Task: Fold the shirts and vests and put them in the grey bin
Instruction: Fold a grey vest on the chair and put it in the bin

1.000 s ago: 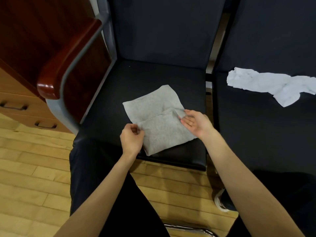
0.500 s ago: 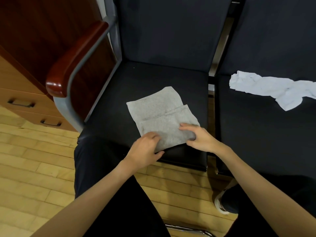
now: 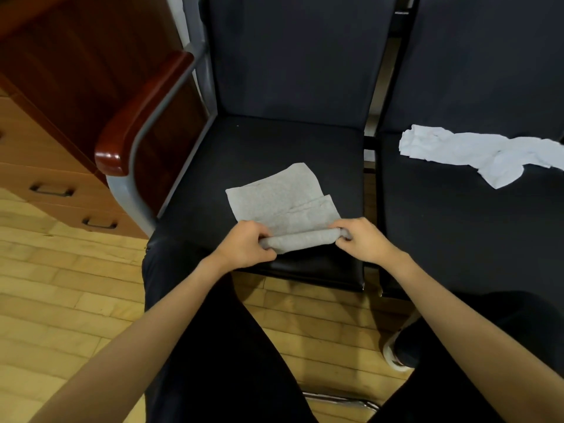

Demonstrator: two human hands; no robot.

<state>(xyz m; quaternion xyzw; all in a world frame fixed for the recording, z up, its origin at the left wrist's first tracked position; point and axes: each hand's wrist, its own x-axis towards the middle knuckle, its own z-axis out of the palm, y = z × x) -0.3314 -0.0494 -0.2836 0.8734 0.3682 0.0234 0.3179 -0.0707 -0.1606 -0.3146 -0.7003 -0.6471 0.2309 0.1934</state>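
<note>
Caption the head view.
Both hands, left and right, roll the grey garment's near edge on a chair.

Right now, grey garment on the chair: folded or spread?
Folded, partly rolled. The grey garment lies as a compact rectangle; left hand and right hand grip its rolled near edge.
</note>
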